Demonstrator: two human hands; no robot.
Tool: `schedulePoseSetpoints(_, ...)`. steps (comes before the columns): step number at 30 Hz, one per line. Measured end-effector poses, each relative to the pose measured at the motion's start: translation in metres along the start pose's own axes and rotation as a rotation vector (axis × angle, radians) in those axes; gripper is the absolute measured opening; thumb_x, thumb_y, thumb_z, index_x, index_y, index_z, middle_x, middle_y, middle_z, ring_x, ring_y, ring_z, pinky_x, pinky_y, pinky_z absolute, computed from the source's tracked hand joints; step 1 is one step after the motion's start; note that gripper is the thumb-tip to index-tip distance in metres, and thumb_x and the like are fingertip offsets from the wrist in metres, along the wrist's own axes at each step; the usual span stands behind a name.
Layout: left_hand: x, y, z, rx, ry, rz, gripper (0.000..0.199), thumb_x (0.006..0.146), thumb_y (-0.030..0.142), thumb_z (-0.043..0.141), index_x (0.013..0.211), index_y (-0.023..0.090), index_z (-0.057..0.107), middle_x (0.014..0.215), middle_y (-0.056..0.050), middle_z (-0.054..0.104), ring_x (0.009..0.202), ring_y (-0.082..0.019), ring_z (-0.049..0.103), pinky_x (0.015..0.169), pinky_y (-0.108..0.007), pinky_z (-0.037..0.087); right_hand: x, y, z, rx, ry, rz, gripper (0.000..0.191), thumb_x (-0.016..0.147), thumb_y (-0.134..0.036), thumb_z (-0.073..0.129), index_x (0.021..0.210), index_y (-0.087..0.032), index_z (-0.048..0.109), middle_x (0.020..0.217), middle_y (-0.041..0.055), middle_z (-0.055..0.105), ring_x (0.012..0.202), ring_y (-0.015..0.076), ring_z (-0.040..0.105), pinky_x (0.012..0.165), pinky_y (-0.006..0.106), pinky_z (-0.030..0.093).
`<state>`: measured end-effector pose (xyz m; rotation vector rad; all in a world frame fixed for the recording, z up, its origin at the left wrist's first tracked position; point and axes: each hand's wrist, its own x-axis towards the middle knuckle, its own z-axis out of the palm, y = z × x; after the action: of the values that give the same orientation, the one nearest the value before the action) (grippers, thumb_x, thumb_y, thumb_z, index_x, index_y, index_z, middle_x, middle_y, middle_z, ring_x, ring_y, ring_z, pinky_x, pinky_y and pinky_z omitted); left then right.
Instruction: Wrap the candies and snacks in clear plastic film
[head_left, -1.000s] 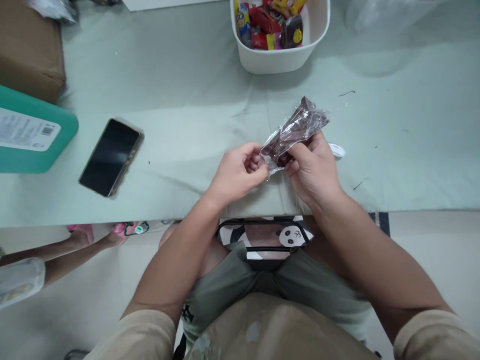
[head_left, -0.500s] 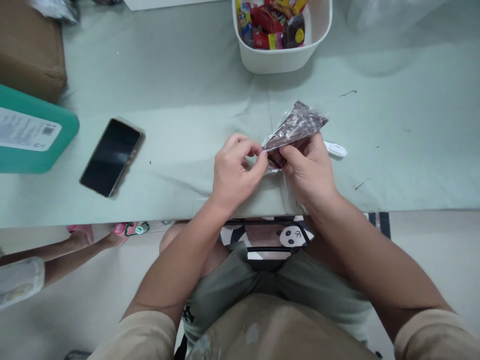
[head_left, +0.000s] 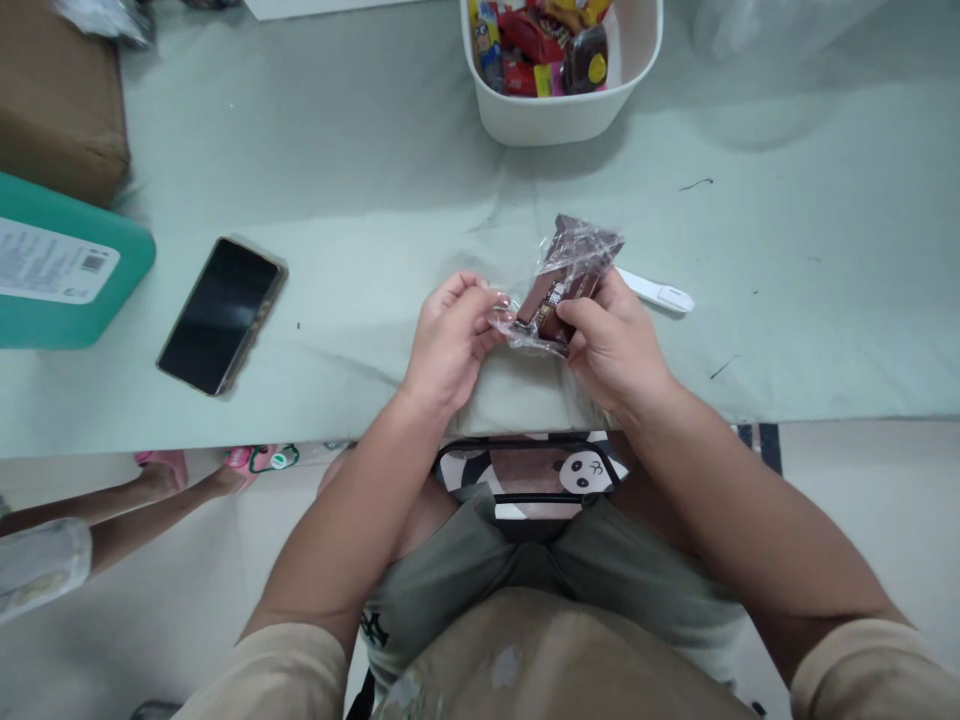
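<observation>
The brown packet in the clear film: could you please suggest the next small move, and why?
Probably ease the clear film gently leftward with the left hand: its crumpled end lies at those fingers, while the right hand grips the brown packet, thumb on top, and could steady it.

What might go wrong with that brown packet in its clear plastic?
The left hand pinches just one end of the crinkled clear plastic, which might slip or tear suddenly. The shiny brown packet could then drop near the pale green table's front edge. The right hand might also nudge the slim white plastic object beside it.
</observation>
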<state>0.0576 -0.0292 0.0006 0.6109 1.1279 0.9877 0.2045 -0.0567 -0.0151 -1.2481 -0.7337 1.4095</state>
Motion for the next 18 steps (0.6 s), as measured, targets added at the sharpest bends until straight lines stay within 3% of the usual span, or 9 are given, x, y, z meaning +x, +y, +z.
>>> schedulePoseSetpoints(4, 0.002, -0.004, -0.004, 0.365, -0.056, 0.342, 0.032, 0.067, 0.011, 0.076, 0.094, 0.022, 0.062, 0.104, -0.001, 0.065, 0.086, -0.011, 0.066, 0.065, -0.017, 0.054, -0.003, 0.000, -0.002, -0.128, -0.049, -0.028, 0.042, 0.076, -0.019, 0.065, 0.114, -0.027, 0.049, 0.096, -0.0005, 0.064, 0.090, 0.0171, 0.064, 0.078, 0.033, 0.057)
schedulePoseSetpoints(8, 0.003, -0.005, -0.005, 0.596, -0.082, 0.525, 0.020, 0.077, 0.020, 0.072, 0.096, 0.022, 0.066, 0.108, -0.005, 0.064, 0.096, -0.015, 0.065, 0.065, -0.020, 0.056, -0.006, 0.001, -0.001, -0.128, -0.128, 0.012, 0.041, 0.080, -0.022, 0.063, 0.117, -0.028, 0.047, 0.092, -0.0011, 0.062, 0.086, 0.0161, 0.064, 0.072, 0.031, 0.056)
schedulePoseSetpoints(12, 0.003, -0.002, 0.000, 0.725, -0.004, 0.541, 0.020, 0.073, 0.019, 0.078, 0.090, 0.022, 0.067, 0.104, -0.004, 0.064, 0.093, -0.016, 0.065, 0.064, -0.022, 0.054, -0.008, 0.005, 0.003, -0.164, -0.142, 0.017, 0.042, 0.079, -0.019, 0.061, 0.118, -0.027, 0.047, 0.096, 0.0000, 0.064, 0.091, 0.0170, 0.065, 0.074, 0.031, 0.057)
schedulePoseSetpoints(18, 0.005, 0.002, 0.007, 0.753, 0.181, 0.421, 0.016, 0.074, 0.006, 0.075, 0.071, 0.019, 0.065, 0.088, -0.001, 0.063, 0.079, -0.013, 0.062, 0.083, -0.029, 0.055, -0.011, 0.006, 0.011, -0.200, -0.175, 0.065, 0.048, 0.073, -0.013, 0.055, 0.119, -0.025, 0.046, 0.094, 0.0003, 0.064, 0.087, 0.0173, 0.065, 0.070, 0.031, 0.056)
